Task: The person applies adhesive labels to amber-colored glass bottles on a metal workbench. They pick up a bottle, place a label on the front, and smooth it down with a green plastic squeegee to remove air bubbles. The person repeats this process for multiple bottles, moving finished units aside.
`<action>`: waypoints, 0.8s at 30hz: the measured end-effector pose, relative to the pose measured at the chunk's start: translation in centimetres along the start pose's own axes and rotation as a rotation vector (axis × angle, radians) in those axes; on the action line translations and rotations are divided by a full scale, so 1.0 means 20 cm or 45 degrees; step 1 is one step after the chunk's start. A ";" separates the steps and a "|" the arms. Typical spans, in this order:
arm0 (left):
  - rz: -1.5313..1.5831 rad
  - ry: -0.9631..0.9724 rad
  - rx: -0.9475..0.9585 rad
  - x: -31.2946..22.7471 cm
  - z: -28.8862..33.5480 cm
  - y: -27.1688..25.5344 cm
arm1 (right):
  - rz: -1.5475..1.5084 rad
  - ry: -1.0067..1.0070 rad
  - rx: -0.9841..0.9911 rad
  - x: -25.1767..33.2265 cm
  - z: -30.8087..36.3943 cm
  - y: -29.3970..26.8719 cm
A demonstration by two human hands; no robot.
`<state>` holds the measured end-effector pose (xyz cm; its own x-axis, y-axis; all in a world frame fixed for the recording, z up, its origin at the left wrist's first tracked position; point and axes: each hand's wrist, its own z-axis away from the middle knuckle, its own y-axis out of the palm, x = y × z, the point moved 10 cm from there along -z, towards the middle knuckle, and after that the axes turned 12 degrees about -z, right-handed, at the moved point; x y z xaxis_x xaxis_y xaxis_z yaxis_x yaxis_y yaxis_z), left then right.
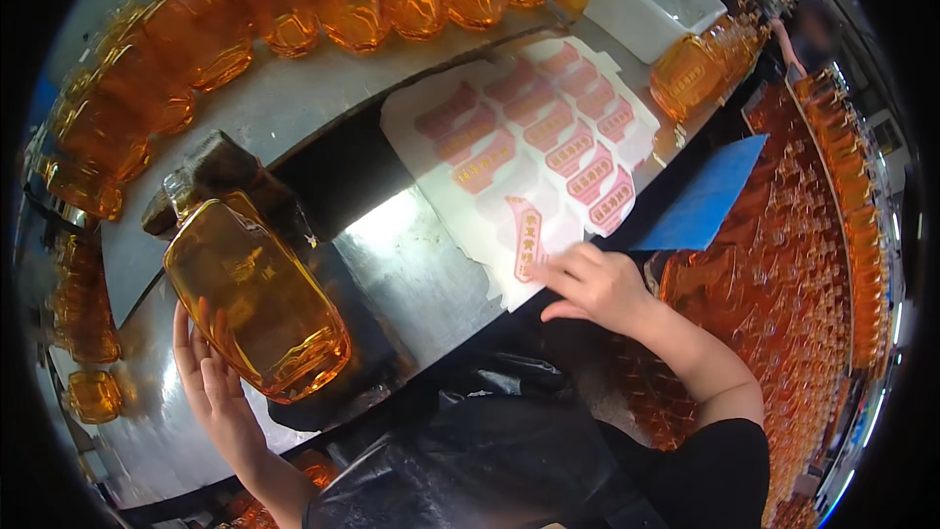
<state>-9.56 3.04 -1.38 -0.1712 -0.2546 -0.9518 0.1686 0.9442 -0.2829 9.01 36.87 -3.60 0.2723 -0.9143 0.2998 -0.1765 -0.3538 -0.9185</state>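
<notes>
A flat glass bottle (250, 294) of amber liquid lies tilted at the left, its neck up by a dark block (220, 167). My left hand (213, 377) is at the bottle's lower left side, fingers stretched out and partly behind the glass. No closed grip shows there. On the right, my right hand (597, 284) reaches over the near edge of a white label sheet (431, 118). Its forefinger touches the lower end of a pink-and-gold label (524, 235), while the thumb stands apart below. Several more pink labels are on the sheet.
Rows of amber bottles (352, 0) stand along the table's far and left sides. A metal table (392, 235) spans the middle. At right are a blue sheet (705, 196), a white tray (656, 0) and masses of bottles (774, 353). Another person's arm (786, 47) shows far right.
</notes>
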 end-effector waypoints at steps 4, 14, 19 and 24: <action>-0.120 0.153 0.103 -0.09 0.03 0.10 | 0.104 -0.039 -0.027 -0.03 -0.01 0.06; -0.477 0.259 0.102 -0.12 0.11 0.14 | -1.189 0.412 -0.165 0.14 -0.69 -0.32; -0.477 0.354 0.191 -0.14 0.11 0.10 | -0.314 -0.779 -0.318 0.87 -1.04 -0.41; -0.301 0.323 0.242 -0.12 0.07 0.04 | 0.173 -1.030 -0.236 1.02 -0.94 -0.13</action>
<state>-7.77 4.08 0.45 -0.4574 -0.3778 -0.8050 0.2688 0.8042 -0.5302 -2.68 15.44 9.78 0.8193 -0.5527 -0.1524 -0.3899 -0.3422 -0.8549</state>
